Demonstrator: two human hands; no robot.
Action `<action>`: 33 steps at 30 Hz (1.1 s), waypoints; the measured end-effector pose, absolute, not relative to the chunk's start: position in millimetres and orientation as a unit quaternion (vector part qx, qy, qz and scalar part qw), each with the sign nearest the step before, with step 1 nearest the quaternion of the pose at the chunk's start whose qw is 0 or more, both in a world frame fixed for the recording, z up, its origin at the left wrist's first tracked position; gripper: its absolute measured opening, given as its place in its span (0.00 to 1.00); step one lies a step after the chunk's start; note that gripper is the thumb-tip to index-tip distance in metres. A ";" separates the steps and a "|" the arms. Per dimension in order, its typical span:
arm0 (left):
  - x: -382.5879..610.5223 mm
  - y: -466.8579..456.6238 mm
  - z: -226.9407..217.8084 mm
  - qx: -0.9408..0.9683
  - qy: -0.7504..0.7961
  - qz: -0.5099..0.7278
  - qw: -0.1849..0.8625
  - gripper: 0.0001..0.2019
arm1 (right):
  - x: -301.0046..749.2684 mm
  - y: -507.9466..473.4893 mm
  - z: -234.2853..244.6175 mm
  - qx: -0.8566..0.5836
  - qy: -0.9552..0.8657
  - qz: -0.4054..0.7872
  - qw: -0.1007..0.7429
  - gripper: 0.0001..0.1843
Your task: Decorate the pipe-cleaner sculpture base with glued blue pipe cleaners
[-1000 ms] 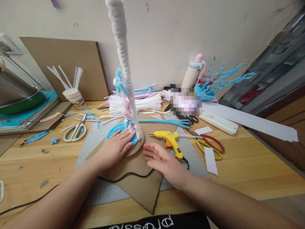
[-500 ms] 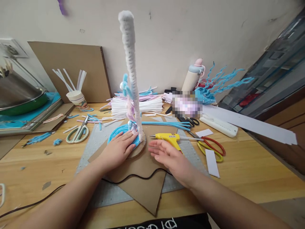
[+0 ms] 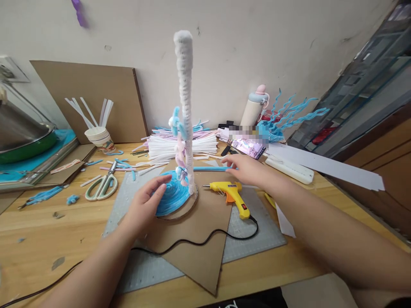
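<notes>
A tall white fuzzy post (image 3: 185, 98) stands on a round cardboard base (image 3: 185, 208) covered with a blue coil (image 3: 173, 195). Small blue and pink fuzzy pieces cling to the post's lower part. My left hand (image 3: 146, 206) rests at the base's left edge, fingers apart and curved, touching the blue coil. My right hand (image 3: 246, 168) reaches over the table beyond the yellow glue gun (image 3: 229, 191), its fingers stretched out over the long blue pipe cleaners (image 3: 210, 168). Whether it touches them I cannot tell.
A grey cutting mat (image 3: 253, 233) and a brown cardboard sheet (image 3: 195, 252) lie under the work. Scissors (image 3: 102, 186) lie at left, a paper cup (image 3: 98, 136) with white strips behind. A stack of white stems (image 3: 180, 146), a bottle (image 3: 254, 108) and a phone (image 3: 248, 146) sit at the back.
My right hand has moved from in front of the glue gun to behind it, toward the blue pipe cleaners. My left hand has slid off the coil to the base's left edge.
</notes>
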State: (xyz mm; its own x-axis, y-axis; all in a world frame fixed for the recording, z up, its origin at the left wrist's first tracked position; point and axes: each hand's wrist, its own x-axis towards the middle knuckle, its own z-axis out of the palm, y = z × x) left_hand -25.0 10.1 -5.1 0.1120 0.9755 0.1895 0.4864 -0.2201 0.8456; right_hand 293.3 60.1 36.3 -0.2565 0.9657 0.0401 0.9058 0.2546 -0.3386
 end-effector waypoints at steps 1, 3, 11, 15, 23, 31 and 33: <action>-26.3 10.4 -4.4 0.641 0.546 0.428 0.329 0.19 | 288.9 74.1 27.8 -0.596 -0.787 0.122 0.103 0.11; -29.6 12.1 -2.7 0.576 0.556 0.493 0.341 0.16 | 279.1 94.7 13.6 -0.590 -0.795 0.114 0.087 0.08; -42.3 22.5 2.9 0.436 0.585 0.600 0.328 0.10 | 267.0 111.6 -2.0 -0.576 -0.811 0.078 0.065 0.03; -44.2 24.8 2.4 0.421 0.589 0.599 0.342 0.12 | 271.7 111.0 8.1 -0.584 -0.803 0.060 0.102 0.06; -47.6 26.3 -2.9 0.437 0.585 0.590 0.344 0.13 | 271.1 106.6 16.4 -0.599 -0.786 0.029 0.150 0.11; -49.9 28.3 -7.8 0.457 0.597 0.564 0.341 0.15 | 265.2 112.4 7.0 -0.608 -0.780 -0.007 0.147 0.07; -50.1 28.0 -6.8 0.480 0.599 0.542 0.341 0.14 | 266.5 116.0 5.4 -0.601 -0.787 0.003 0.139 0.08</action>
